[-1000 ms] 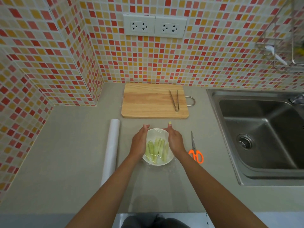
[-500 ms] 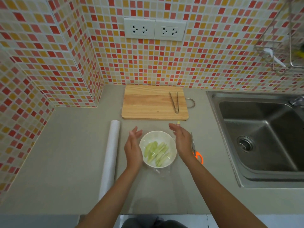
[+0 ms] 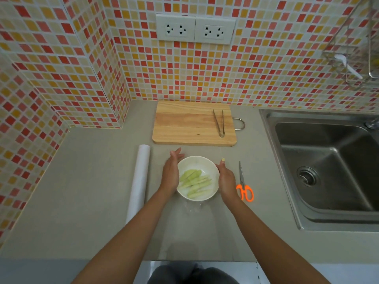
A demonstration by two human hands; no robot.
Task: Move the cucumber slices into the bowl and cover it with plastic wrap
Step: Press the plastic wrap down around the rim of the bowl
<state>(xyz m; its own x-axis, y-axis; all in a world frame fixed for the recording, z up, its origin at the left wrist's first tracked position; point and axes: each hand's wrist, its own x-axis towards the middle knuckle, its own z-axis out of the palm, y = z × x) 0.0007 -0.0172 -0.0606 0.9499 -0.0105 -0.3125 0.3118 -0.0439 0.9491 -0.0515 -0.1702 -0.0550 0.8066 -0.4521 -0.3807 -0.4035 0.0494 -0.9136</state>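
Counter (image 3: 86, 181): grey, tiled wall behind.
Bowl (image 3: 209, 167): mid-frame, cucumber slices (image 3: 194, 182) inside.
Left hand (image 3: 171, 173), right hand (image 3: 226, 179): fingers straight, flanking bowl, gripping nothing.
Plastic wrap (image 3: 192, 209): seemingly over bowl; sealing left.

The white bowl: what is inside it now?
Pale green cucumber slices lie inside the white bowl. The left hand hides its left edge. Whether plastic wrap covers it cannot be told.

My left hand (image 3: 171, 174) and right hand (image 3: 226, 178) flat against either side of the white bowl (image 3: 207, 168) of cucumber slices (image 3: 194, 183), fingers straight, plastic wrap roll (image 3: 139, 181) at left, orange scissors (image 3: 244, 187) at right, tongs (image 3: 219, 123) on the cutting board (image 3: 184, 124) beyond
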